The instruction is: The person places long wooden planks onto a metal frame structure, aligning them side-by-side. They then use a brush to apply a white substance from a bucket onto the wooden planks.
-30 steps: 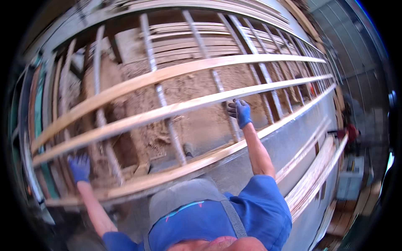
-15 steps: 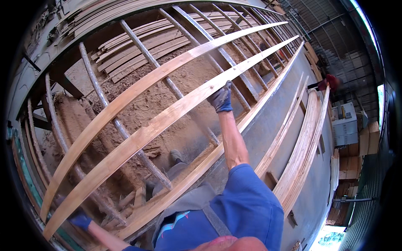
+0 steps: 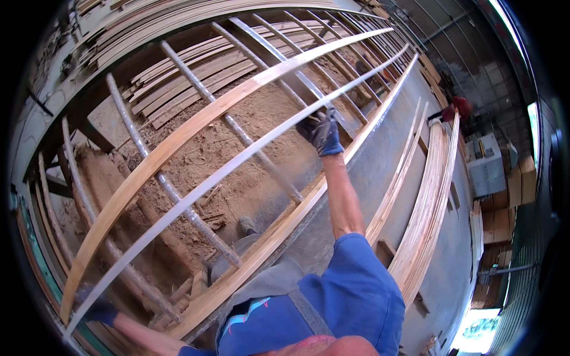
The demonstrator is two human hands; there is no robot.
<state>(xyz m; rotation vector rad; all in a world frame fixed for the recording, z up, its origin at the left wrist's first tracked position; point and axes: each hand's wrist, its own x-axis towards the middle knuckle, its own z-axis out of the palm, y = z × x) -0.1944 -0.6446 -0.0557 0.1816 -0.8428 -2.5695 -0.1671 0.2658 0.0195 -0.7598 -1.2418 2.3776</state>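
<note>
A long wooden plank (image 3: pixel 237 147) spans the rack of metal rollers, turned so its narrow edge faces up. My right hand (image 3: pixel 325 132), in a dark blue and grey glove, is closed around it near the middle of its length. By the plank's near end, at the lower left, is my left hand (image 3: pixel 100 310), also gloved. Its fingers are dark and partly hidden behind the wood, so their grip cannot be made out. A second long plank (image 3: pixel 222 101) lies flat across the rollers on the far side of the first.
A long timber (image 3: pixel 261 252) runs along the rack's near side. Metal rollers (image 3: pixel 172 193) cross above sawdust (image 3: pixel 196 160). Stacked boards (image 3: pixel 196 80) lie beyond. To the right are more long boards (image 3: pixel 424 213), a person (image 3: pixel 457 110) at their far end, and a white box (image 3: pixel 485 166).
The held plank has turned from its broad face onto its narrow edge. My right hand has shifted slightly and its fingers now wrap the plank from below. The other plank remains flat.
</note>
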